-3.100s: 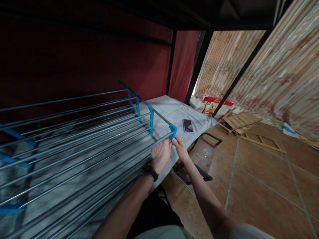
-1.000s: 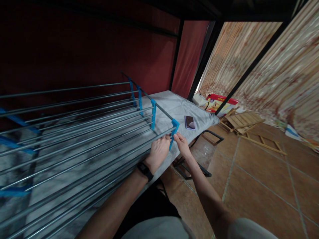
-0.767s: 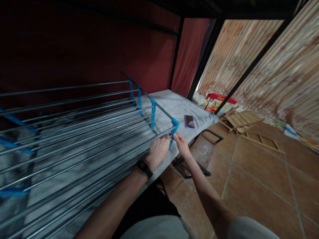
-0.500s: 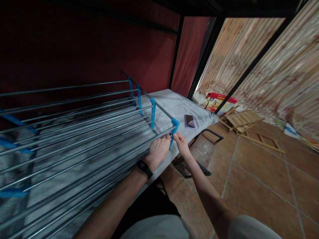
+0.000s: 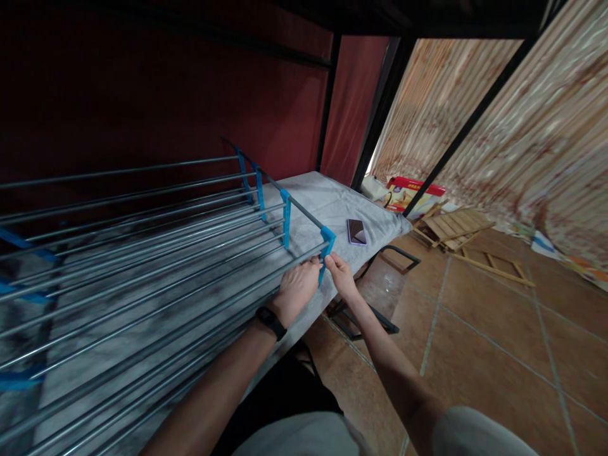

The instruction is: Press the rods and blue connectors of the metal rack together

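Note:
A rack of grey metal tubes [image 5: 190, 266] joined by blue plastic connectors lies on the cloth-covered table [image 5: 323, 190], stretching from the left to the middle of the view. At its near right corner, my right hand [image 5: 341, 275] pinches the blue connector [image 5: 327, 240] from the right side. My left hand [image 5: 299, 285], with a black watch [image 5: 271, 322] on its wrist, is closed on the connector's other side, under a tube. Its fingertips are mostly hidden, and whether they also grip a tube end cannot be seen. More blue connectors [image 5: 286, 218] sit along the rack's right end.
A phone [image 5: 356, 232] lies on the table right of the rack. Beyond the table's near edge stands a metal-framed chair [image 5: 384, 285]. Wooden slatted pieces [image 5: 456, 228] and a red and yellow box [image 5: 411, 196] are on the tiled floor near a curtain [image 5: 522, 120].
The whole view has shifted slightly, so the rack, hands and phone appear a little further left. Both hands stay at the same corner connector, with hardly any change in their hold.

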{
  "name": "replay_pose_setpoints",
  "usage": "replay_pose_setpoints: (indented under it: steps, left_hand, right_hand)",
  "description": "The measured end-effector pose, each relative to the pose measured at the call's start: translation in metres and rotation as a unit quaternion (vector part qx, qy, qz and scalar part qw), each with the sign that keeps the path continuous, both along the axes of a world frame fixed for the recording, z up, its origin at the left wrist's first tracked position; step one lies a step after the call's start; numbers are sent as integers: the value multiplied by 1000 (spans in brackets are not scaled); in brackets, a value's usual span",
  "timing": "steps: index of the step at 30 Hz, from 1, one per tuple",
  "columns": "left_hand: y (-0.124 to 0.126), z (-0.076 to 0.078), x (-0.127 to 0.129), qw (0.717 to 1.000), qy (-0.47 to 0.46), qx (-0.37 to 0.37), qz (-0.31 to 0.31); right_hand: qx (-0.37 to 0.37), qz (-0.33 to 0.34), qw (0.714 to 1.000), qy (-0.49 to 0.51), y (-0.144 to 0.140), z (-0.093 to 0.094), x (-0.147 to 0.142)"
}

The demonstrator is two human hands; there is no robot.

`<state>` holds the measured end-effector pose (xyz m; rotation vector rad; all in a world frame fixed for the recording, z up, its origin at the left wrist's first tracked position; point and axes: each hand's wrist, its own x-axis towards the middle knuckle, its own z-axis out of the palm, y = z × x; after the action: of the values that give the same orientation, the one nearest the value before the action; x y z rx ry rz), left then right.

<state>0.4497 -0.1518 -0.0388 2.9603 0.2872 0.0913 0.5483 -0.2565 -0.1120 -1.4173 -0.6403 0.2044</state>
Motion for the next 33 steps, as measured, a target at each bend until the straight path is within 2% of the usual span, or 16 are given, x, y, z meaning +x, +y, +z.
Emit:
replay_pose_setpoints:
  steps: [7,11,14,17,21,29,33]
  left_hand:
    - [-1,4,0,1000,-6,9,-9]
    - [-1,8,-6,999,-13,28,-12]
    - [3,10,-24,999,-26,39,12]
    - [12,10,-53,997,-29,60,35]
    - [21,12,-81,996,-7,85,40]
    - [26,6,-75,997,-13,64,31]
    - [11,1,-82,993,-81,86,13]
  right_hand:
    - [0,-6,1000,-2,1,0,-2]
    - [6,25,1000,10,-1,3,0]
    - [-7,45,999,19,-4,3,2]
    - [-22,46,998,24,-5,1,4]
    - [-29,46,998,17,-4,-2,5]
    - [-69,26,997,-1,-4,-7,8]
    - [-59,13,998,18,-8,-12,6]
